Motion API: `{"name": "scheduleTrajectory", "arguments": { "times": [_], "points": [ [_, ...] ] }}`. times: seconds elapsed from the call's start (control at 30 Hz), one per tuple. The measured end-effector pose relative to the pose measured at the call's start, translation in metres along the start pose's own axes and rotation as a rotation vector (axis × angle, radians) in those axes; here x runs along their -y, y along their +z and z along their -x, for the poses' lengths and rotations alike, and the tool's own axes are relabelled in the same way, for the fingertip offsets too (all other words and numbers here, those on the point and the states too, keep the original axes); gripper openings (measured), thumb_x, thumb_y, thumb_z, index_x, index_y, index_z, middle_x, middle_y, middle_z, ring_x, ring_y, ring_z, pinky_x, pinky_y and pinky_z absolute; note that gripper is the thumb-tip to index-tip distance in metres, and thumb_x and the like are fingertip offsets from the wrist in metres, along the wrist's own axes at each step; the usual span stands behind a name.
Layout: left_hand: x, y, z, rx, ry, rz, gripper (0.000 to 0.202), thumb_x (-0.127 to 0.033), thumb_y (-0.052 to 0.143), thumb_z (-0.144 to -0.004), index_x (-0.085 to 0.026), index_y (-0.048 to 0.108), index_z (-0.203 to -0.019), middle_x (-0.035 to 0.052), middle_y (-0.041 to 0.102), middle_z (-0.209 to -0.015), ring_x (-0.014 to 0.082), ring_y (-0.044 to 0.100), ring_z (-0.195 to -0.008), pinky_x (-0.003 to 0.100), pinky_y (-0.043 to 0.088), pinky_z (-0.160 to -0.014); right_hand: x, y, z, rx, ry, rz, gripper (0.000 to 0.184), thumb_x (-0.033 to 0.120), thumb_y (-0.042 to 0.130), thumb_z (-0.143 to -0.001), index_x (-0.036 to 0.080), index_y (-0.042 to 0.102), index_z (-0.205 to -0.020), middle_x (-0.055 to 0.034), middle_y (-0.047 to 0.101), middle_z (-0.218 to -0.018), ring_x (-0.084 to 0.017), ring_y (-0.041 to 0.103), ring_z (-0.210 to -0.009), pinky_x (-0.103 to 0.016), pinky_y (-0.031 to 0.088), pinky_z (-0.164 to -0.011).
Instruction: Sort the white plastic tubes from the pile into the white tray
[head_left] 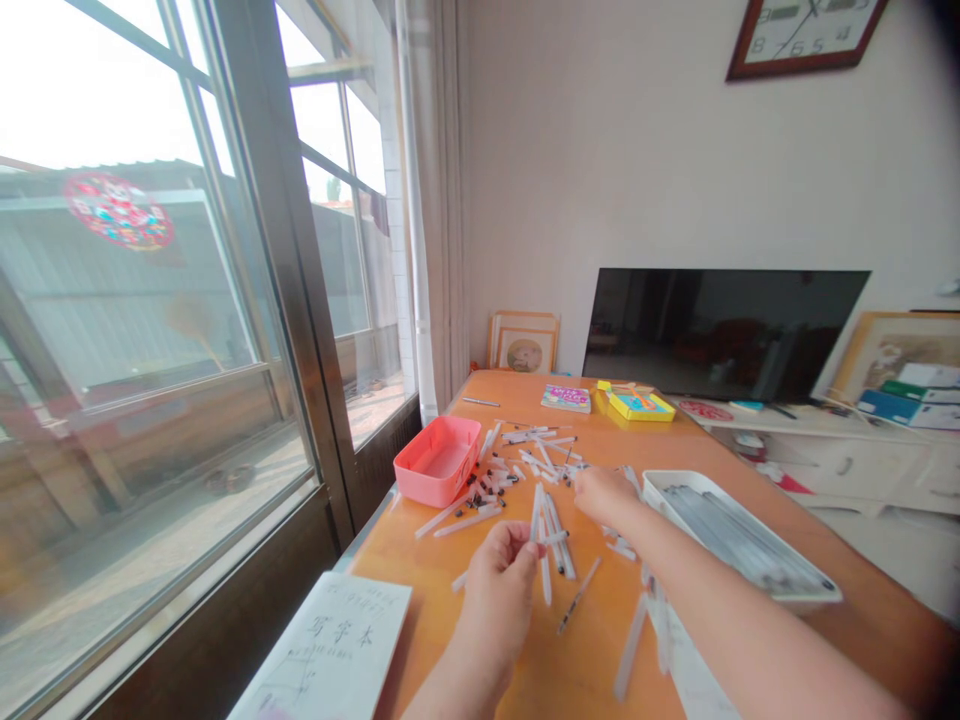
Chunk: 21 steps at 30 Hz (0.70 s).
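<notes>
Several white pen barrels and small dark pen parts (525, 470) lie scattered over an orange wooden table (517, 660). My left hand (501, 580) is closed in a pinch on one white pen barrel (537, 508) that stands nearly upright above the table. My right hand (604, 495) reaches further out and rests knuckles up on the pile, fingers curled among the parts; what it grips is hidden. A pink plastic box (439, 458) stands open to the left of the pile. A white tray (806, 592) of finished pens lies to the right.
A white exercise book (330, 650) lies at the near left corner. Small colourful books (566, 398) and a yellow box (639, 405) sit at the table's far end. A large window (150, 300) is on the left, a dark television (720, 330) on a white cabinet behind.
</notes>
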<state>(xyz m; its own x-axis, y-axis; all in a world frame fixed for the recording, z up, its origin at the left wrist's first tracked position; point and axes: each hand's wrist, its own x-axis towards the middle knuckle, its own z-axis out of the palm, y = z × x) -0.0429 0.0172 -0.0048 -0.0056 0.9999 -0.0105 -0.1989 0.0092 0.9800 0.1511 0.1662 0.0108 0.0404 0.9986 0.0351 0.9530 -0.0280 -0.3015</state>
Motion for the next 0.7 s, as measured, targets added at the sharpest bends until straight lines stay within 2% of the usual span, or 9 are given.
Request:
{"name": "scheduleTrajectory", "arguments": {
  "times": [0.13,0.23,0.3,0.37,0.43,0.57,0.7],
  "points": [
    [0.000,0.001,0.000,0.004,0.011,-0.005,0.021,-0.039,0.068,-0.085,-0.020,0.063,-0.093,0.0046,0.069,-0.088,0.0171,0.058,-0.081,0.027,0.041,-0.075,0.006,-0.016,0.018,-0.058,-0.068,-0.209,0.009,0.020,0.065,-0.074,0.020,0.071,-0.080,-0.0050,0.073,-0.078,-0.021,0.066,-0.078,-0.028,0.042,-0.068],
    [-0.002,0.004,0.002,0.011,0.014,-0.012,0.024,-0.042,0.070,-0.083,-0.020,0.064,-0.092,0.0042,0.069,-0.088,0.0183,0.059,-0.083,0.028,0.041,-0.076,0.008,-0.035,0.040,-0.068,-0.131,-0.398,0.018,0.028,0.060,-0.079,0.019,0.070,-0.092,-0.0007,0.070,-0.078,-0.016,0.062,-0.071,-0.024,0.041,-0.062],
    [-0.004,0.006,0.005,0.036,0.008,-0.019,0.025,-0.042,0.071,-0.082,-0.020,0.065,-0.092,0.0044,0.069,-0.089,0.0182,0.059,-0.083,0.028,0.041,-0.076,0.010,-0.050,0.059,-0.033,-0.164,-0.546,0.026,0.034,0.057,-0.084,0.019,0.069,-0.102,0.0017,0.067,-0.075,-0.014,0.058,-0.064,-0.023,0.041,-0.058],
    [-0.007,0.008,0.009,0.061,0.005,-0.022,0.022,-0.040,0.070,-0.083,-0.020,0.065,-0.092,0.0042,0.070,-0.089,0.0176,0.058,-0.083,0.027,0.040,-0.076,0.010,-0.062,0.078,0.059,-0.192,-0.855,0.028,0.036,0.063,-0.083,0.018,0.068,-0.103,0.0022,0.064,-0.073,-0.013,0.054,-0.061,-0.024,0.042,-0.059],
    [-0.009,0.010,0.012,0.079,0.001,-0.030,0.021,-0.039,0.069,-0.083,-0.020,0.065,-0.090,0.0032,0.069,-0.088,0.0169,0.058,-0.081,0.026,0.039,-0.074,0.011,-0.072,0.095,0.104,-0.199,-1.025,0.029,0.038,0.070,-0.079,0.017,0.069,-0.099,0.0004,0.066,-0.078,-0.013,0.056,-0.064,-0.026,0.044,-0.063],
    [-0.011,0.011,0.015,0.107,0.005,-0.066,0.021,-0.040,0.070,-0.081,-0.021,0.065,-0.088,0.0022,0.068,-0.086,0.0182,0.059,-0.082,0.026,0.039,-0.073,0.012,-0.078,0.116,0.106,-0.187,-1.084,0.030,0.039,0.073,-0.078,0.018,0.072,-0.099,-0.0021,0.071,-0.084,-0.015,0.062,-0.073,-0.028,0.048,-0.070],
    [-0.007,0.010,0.011,0.140,0.043,-0.095,0.016,-0.036,0.067,-0.083,-0.021,0.065,-0.088,0.0037,0.068,-0.087,0.0206,0.060,-0.086,0.028,0.040,-0.077,0.011,-0.076,0.120,0.067,-0.223,-1.021,0.026,0.035,0.072,-0.080,0.018,0.074,-0.099,-0.0018,0.072,-0.084,-0.015,0.062,-0.074,-0.028,0.048,-0.071]
  ]
}}
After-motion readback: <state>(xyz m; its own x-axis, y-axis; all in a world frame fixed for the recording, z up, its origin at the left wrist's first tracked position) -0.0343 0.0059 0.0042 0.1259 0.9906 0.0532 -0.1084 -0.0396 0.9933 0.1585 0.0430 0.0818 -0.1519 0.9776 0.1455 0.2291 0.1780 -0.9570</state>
